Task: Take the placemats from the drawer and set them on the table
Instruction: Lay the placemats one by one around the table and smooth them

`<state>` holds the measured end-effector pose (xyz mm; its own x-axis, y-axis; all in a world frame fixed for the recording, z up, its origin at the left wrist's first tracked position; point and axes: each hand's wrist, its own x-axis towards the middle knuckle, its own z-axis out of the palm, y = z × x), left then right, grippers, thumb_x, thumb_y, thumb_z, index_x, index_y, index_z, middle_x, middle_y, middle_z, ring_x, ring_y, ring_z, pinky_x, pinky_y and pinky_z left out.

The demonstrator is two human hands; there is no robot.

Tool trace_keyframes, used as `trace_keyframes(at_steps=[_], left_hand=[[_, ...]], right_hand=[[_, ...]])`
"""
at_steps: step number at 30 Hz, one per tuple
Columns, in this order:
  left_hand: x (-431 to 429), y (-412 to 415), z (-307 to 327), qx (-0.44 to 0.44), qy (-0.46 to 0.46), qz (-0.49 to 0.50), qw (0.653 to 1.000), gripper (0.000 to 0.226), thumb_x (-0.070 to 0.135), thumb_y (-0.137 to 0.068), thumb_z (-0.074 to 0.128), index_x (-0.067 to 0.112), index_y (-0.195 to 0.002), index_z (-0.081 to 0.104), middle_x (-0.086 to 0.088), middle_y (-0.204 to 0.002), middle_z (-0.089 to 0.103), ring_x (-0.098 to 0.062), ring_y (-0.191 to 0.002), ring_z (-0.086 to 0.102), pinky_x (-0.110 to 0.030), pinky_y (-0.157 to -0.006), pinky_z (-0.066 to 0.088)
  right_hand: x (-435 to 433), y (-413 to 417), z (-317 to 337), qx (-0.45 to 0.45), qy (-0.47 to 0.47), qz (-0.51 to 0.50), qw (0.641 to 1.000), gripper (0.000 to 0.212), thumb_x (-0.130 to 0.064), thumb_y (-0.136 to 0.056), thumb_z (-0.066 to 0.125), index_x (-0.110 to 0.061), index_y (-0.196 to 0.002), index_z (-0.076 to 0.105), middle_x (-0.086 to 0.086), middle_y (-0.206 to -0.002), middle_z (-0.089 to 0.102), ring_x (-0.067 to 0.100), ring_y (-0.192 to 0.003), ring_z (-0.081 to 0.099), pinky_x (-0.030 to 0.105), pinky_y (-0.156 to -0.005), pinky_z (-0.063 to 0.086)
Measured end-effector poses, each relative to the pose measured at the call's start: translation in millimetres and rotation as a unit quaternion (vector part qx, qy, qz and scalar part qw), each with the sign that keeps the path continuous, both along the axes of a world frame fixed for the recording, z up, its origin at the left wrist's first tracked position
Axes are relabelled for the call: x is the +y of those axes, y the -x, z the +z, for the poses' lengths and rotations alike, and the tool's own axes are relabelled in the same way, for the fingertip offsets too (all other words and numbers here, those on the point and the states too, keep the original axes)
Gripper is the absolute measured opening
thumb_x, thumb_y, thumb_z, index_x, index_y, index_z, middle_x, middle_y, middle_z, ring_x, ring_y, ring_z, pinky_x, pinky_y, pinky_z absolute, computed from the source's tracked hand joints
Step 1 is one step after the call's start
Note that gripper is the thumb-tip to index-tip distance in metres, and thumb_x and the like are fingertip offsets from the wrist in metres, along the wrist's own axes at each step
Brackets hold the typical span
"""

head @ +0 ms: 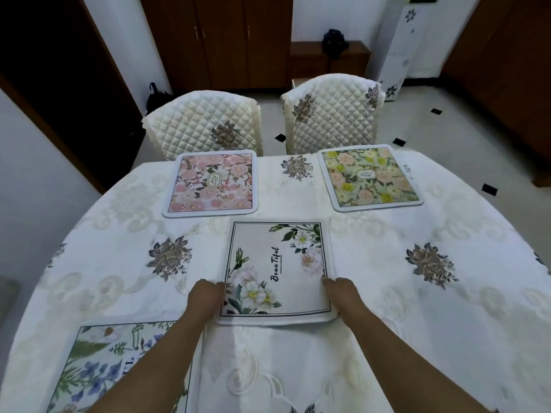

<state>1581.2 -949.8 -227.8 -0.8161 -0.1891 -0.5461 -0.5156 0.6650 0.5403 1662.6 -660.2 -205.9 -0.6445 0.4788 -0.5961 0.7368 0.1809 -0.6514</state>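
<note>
A white placemat (280, 263) with white flowers and the word "Beautiful" lies in the middle of the table (417, 308). My left hand (205, 298) grips its near left edge and my right hand (343, 295) grips its near right edge. A pink floral placemat (213, 183) lies at the far left before a chair. A green and yellow floral placemat (369, 177) lies at the far right. A blue and green floral placemat (98, 365) sits at the near left, partly under my left forearm.
Two quilted cream chairs (202, 123) (331, 111) stand at the table's far side. A white embroidered cloth covers the round table. Dark wooden cabinets (220, 40) line the back wall, and a white floral-decorated unit (399, 49) stands at the back right.
</note>
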Motion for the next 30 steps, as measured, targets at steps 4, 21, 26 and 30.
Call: trace_keyframes(at_steps=[4, 21, 26, 30], left_hand=[[2.4, -5.6, 10.2, 0.008, -0.006, -0.045, 0.999, 0.022, 0.019, -0.092, 0.053, 0.009, -0.073, 0.058, -0.006, -0.071, 0.054, -0.022, -0.077, 0.053, -0.028, -0.07, 0.039], [111.5, -158.1, 119.8, 0.255, -0.081, -0.145, 0.953, 0.024, 0.028, -0.1, 0.033, 0.016, -0.08, 0.038, -0.007, -0.064, 0.051, -0.016, -0.05, 0.045, -0.03, -0.045, 0.031], [182.7, -206.7, 119.1, 0.263, -0.079, -0.141, 0.951, 0.023, 0.032, -0.1, 0.034, 0.02, -0.08, 0.035, -0.005, -0.062, 0.052, -0.015, -0.048, 0.045, -0.027, -0.043, 0.03], [237.9, -243.4, 107.5, 0.266, -0.05, -0.13, 0.954, 0.027, 0.037, -0.099, 0.038, 0.019, -0.078, 0.035, -0.004, -0.06, 0.05, -0.018, -0.05, 0.047, -0.03, -0.045, 0.031]], right_hand=[[-8.2, -8.0, 11.3, 0.021, -0.076, 0.035, 0.996, 0.036, -0.031, -0.098, 0.045, 0.002, -0.106, 0.057, 0.019, -0.109, 0.06, 0.035, -0.107, 0.056, 0.031, -0.081, 0.037], [103.2, -161.4, 96.1, 0.116, -0.251, 0.054, 0.96, 0.032, -0.034, -0.097, 0.048, -0.012, -0.073, 0.042, 0.004, -0.064, 0.05, 0.029, -0.066, 0.055, 0.037, -0.059, 0.039], [177.0, -207.1, 89.3, 0.131, -0.235, 0.079, 0.96, 0.034, -0.033, -0.098, 0.047, -0.014, -0.072, 0.038, 0.003, -0.059, 0.045, 0.021, -0.054, 0.047, 0.034, -0.051, 0.03], [234.5, -242.3, 68.9, 0.123, -0.23, 0.098, 0.96, 0.033, -0.033, -0.098, 0.045, -0.016, -0.072, 0.034, 0.003, -0.056, 0.042, 0.023, -0.05, 0.045, 0.034, -0.049, 0.028]])
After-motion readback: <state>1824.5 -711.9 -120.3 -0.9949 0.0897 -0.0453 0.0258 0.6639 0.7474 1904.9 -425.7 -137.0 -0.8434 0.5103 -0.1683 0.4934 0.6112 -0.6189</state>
